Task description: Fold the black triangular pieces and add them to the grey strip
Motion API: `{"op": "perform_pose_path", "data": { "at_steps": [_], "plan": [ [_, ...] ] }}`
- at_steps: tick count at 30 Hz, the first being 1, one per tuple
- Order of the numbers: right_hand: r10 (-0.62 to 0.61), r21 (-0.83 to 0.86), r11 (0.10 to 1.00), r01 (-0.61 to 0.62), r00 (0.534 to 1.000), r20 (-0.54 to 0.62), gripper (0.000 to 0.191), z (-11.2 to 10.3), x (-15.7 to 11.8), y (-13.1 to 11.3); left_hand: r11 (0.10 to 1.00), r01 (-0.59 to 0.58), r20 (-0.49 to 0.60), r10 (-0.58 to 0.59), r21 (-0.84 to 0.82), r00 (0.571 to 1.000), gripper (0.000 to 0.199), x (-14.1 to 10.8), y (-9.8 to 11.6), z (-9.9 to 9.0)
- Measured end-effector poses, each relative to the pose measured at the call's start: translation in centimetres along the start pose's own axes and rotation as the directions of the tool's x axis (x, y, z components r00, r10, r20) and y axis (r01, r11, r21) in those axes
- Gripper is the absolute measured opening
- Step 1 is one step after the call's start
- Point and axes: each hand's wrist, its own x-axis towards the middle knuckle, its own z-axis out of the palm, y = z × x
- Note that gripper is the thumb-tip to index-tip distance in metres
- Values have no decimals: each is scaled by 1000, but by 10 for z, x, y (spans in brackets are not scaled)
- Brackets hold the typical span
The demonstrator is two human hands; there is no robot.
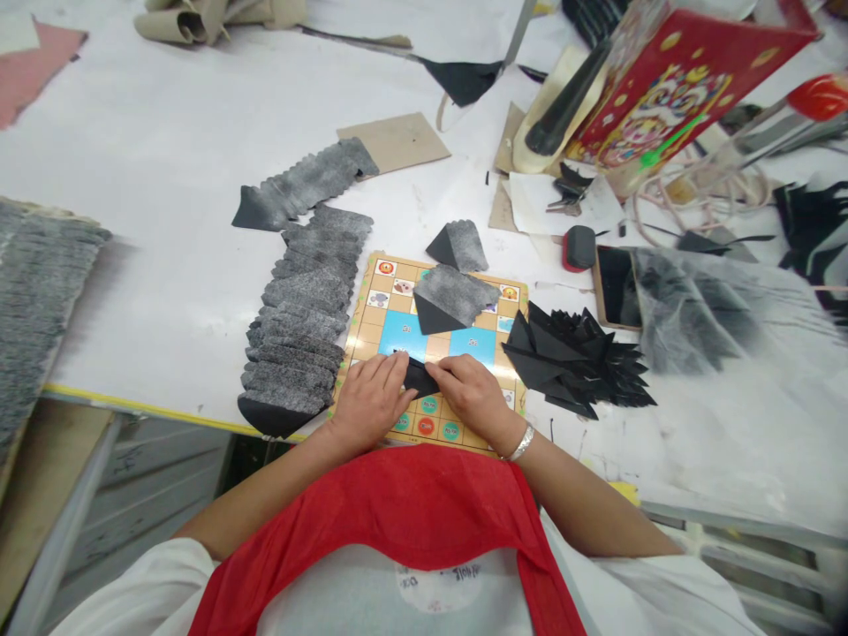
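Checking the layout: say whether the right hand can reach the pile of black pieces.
Probably yes: the pile lies beside the right hand, nothing standing between, though it's busy with a black piece.

No wording can be read for certain. The printed board (367,305) bears small marks on its blue panels (390,343), green discs (429,405) and red disc (426,427), all too tiny. Dark handwriting (465,572) on the pale clothing (318,594) is too blurred.
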Motion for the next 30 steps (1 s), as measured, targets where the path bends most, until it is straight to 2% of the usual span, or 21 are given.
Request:
{"op": "perform_pose_path", "data": {
  "at_steps": [9,18,30],
  "plan": [
    [-4,-78,997,9,997,72,29,-12,-18,0,997,-58,110,53,40,992,57,5,3,-7],
    [-36,-77,996,44,993,111,31,-18,-32,2,998,-64,124,66,-19,990,57,10,2,-13],
    [-22,-50,998,29,991,131,31,-19,-38,4,992,-121,164,116,24,980,58,10,5,-11]
  ]
}}
